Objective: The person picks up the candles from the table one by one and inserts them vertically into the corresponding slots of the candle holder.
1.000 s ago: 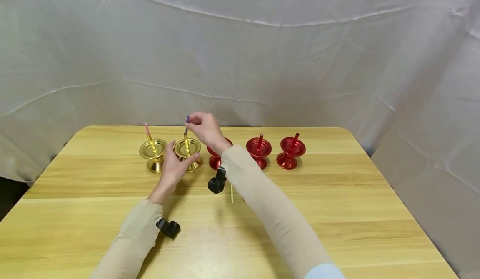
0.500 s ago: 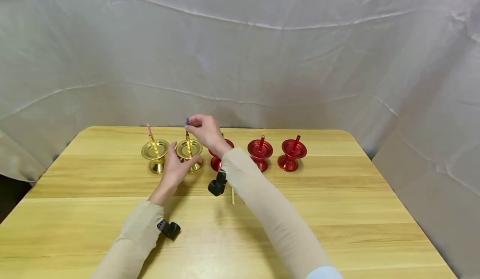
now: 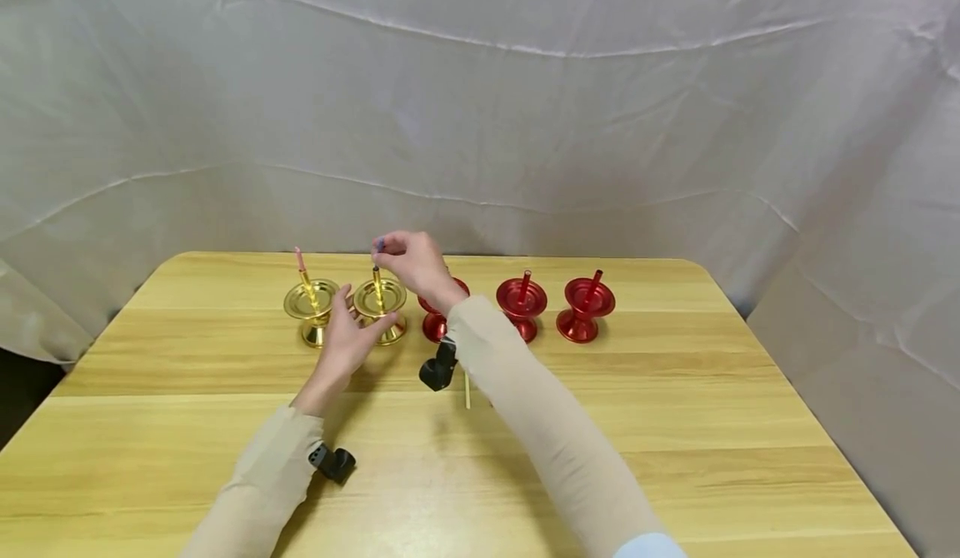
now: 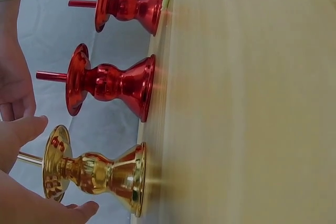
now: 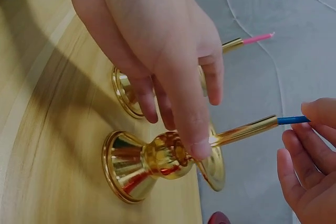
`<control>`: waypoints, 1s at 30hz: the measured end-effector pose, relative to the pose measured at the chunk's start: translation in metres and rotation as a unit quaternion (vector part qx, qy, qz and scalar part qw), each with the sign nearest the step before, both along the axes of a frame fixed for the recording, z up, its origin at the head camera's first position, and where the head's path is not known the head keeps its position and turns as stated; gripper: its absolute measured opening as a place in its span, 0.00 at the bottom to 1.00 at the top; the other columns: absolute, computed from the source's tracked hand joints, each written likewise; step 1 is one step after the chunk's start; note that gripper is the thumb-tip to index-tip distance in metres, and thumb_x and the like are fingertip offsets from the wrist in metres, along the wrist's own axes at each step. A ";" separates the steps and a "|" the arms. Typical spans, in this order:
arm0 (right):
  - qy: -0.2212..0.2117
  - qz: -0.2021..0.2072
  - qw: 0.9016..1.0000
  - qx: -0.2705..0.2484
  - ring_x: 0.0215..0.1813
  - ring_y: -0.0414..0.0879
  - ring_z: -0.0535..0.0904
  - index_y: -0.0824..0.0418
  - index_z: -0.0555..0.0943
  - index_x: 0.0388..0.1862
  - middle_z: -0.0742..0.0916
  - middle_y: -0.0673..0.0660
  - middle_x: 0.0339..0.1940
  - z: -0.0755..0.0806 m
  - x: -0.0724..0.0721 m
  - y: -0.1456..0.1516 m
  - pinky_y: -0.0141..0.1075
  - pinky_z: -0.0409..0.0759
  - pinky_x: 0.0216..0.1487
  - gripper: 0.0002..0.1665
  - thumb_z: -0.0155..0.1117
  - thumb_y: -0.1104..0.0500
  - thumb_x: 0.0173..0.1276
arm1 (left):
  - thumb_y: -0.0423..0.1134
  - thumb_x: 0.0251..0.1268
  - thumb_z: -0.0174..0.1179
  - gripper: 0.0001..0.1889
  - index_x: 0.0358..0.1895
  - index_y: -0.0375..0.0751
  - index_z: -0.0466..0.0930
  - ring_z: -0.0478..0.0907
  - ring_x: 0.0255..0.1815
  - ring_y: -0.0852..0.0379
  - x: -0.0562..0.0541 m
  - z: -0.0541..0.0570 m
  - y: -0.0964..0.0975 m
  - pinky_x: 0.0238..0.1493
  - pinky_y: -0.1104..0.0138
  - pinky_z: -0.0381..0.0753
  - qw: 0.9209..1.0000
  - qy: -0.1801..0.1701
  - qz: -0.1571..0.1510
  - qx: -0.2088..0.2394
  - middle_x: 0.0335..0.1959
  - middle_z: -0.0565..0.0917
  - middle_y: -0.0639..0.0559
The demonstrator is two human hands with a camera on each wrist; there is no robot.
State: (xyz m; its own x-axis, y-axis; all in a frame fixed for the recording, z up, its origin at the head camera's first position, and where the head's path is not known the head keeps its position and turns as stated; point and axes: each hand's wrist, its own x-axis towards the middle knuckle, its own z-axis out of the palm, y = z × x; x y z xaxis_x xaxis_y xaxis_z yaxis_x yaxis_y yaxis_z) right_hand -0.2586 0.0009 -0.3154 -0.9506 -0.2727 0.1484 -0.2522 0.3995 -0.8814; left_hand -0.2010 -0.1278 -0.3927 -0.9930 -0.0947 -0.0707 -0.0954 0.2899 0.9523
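My right hand (image 3: 415, 262) pinches a thin blue candle (image 5: 291, 120) over the second gold candle holder from the left. In the right wrist view the candle's lower end meets the mouth of the holder's upright gold tube (image 5: 247, 132). Around the dish of that gold candle holder (image 4: 97, 171) my left hand (image 3: 347, 337) is cupped, thumb at the near-right rim and fingers on the left side. Left of it stands another gold candle holder (image 3: 311, 300), a pink candle (image 3: 299, 259) upright in its tube.
Red candle holders continue the row rightward: one partly behind my right wrist (image 3: 435, 325), another beside it (image 3: 521, 298), and one at the right end (image 3: 585, 304). A thin pale-yellow stick (image 3: 467, 391) lies partly under the right sleeve. A grey cloth (image 3: 480, 108) hangs behind the table.
Less of the blue candle shows above my right fingertips, which have shifted slightly on it. My left hand stays around the gold candle holder. The head view has moved slightly.
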 end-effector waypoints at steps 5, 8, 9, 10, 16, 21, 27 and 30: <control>0.008 0.005 1.000 -0.022 0.49 0.44 0.82 0.65 0.81 0.53 0.87 0.56 0.46 0.007 -0.001 0.005 0.29 0.77 0.48 0.16 0.66 0.62 0.67 | 0.40 0.63 0.65 0.50 0.76 0.36 0.35 0.55 0.71 0.34 0.002 0.002 -0.001 0.70 0.51 0.59 1.000 0.006 -0.005 0.012 0.72 0.53 0.29; 0.013 0.005 1.000 -0.025 0.51 0.46 0.80 0.65 0.80 0.55 0.86 0.57 0.49 0.013 -0.001 0.011 0.28 0.77 0.50 0.18 0.65 0.62 0.67 | 0.38 0.64 0.64 0.50 0.76 0.35 0.34 0.54 0.72 0.34 0.005 0.004 -0.002 0.70 0.52 0.57 1.000 0.011 -0.015 0.019 0.72 0.52 0.27; 0.015 0.006 1.000 -0.024 0.52 0.46 0.80 0.65 0.80 0.55 0.85 0.58 0.50 0.016 0.000 0.013 0.28 0.77 0.50 0.18 0.65 0.62 0.68 | 0.37 0.64 0.64 0.49 0.76 0.35 0.34 0.53 0.72 0.34 0.006 0.004 -0.003 0.71 0.52 0.57 1.000 0.012 -0.018 0.019 0.72 0.52 0.27; 0.018 0.007 1.000 -0.021 0.52 0.46 0.80 0.65 0.80 0.55 0.85 0.58 0.51 0.018 0.001 0.016 0.28 0.77 0.51 0.18 0.65 0.62 0.68 | 0.36 0.64 0.64 0.49 0.76 0.35 0.34 0.54 0.72 0.34 0.008 0.005 -0.003 0.71 0.52 0.57 1.000 0.013 -0.020 0.016 0.72 0.52 0.27; 0.047 0.002 0.999 -0.010 0.54 0.46 0.79 0.64 0.79 0.57 0.85 0.57 0.52 0.033 0.010 0.038 0.30 0.77 0.52 0.18 0.63 0.61 0.70 | 0.37 0.64 0.64 0.49 0.76 0.33 0.35 0.54 0.71 0.32 0.020 0.010 -0.009 0.69 0.49 0.58 0.998 0.026 -0.048 -0.040 0.71 0.52 0.24; 0.073 -0.007 0.997 -0.014 0.53 0.46 0.79 0.63 0.80 0.56 0.85 0.57 0.51 0.040 0.019 0.061 0.33 0.77 0.53 0.17 0.63 0.61 0.69 | 0.37 0.64 0.63 0.49 0.76 0.32 0.35 0.52 0.71 0.30 0.028 0.007 -0.011 0.68 0.47 0.59 0.990 0.053 -0.089 -0.100 0.72 0.50 0.25; 0.083 -0.012 0.996 -0.007 0.52 0.46 0.80 0.63 0.80 0.54 0.85 0.56 0.50 0.031 0.028 0.086 0.36 0.77 0.53 0.16 0.62 0.60 0.70 | 0.38 0.66 0.61 0.42 0.75 0.32 0.46 0.61 0.67 0.30 0.037 0.010 -0.009 0.64 0.44 0.65 0.982 0.059 -0.117 -0.135 0.67 0.61 0.23; 0.071 -0.012 0.997 0.001 0.52 0.46 0.80 0.64 0.80 0.55 0.85 0.57 0.51 0.023 0.034 0.097 0.37 0.77 0.55 0.16 0.62 0.60 0.70 | 0.37 0.66 0.61 0.38 0.74 0.33 0.51 0.67 0.63 0.32 0.037 0.011 -0.005 0.62 0.45 0.68 0.981 0.066 -0.138 -0.121 0.64 0.67 0.25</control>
